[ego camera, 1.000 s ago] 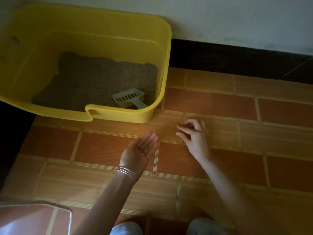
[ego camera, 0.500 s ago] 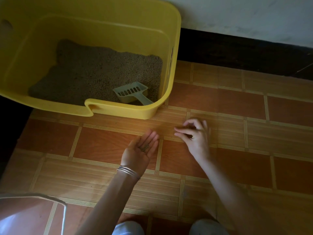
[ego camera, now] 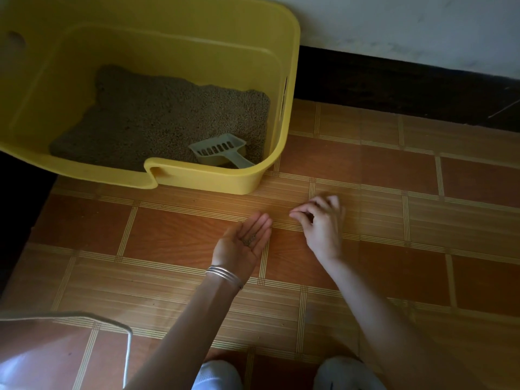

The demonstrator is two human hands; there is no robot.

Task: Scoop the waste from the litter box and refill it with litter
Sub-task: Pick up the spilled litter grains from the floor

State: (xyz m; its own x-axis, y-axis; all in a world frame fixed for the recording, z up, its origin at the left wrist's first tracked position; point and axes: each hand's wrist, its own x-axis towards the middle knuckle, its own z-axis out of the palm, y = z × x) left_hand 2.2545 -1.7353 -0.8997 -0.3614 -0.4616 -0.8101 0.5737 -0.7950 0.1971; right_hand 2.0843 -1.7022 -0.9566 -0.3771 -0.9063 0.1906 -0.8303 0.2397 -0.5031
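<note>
A yellow litter box [ego camera: 213,184] stands on the tiled floor at the upper left. Grey-brown litter [ego camera: 168,119] covers its bottom. A pale slotted scoop [ego camera: 219,150] lies on the litter in the near right corner, untouched. My left hand [ego camera: 242,243] is held flat and palm up just in front of the box, with a few litter grains [ego camera: 249,241] on the palm. Beside it, my right hand [ego camera: 323,223] hovers low over the floor with curled fingers. Its thumb and forefinger pinch together toward the left palm, on a litter grain too small to see clearly.
A clear plastic bag [ego camera: 56,356] shows at the bottom left corner. A white wall with a dark baseboard [ego camera: 394,80] runs behind the box. My white-clad knees [ego camera: 216,375] are at the bottom edge. Tiled floor [ego camera: 422,220] stretches to the right.
My right hand's pinched fingertips have edged left toward the open left palm. The left hand has stayed in place, and my head has tilted, so the box sits lower in view.
</note>
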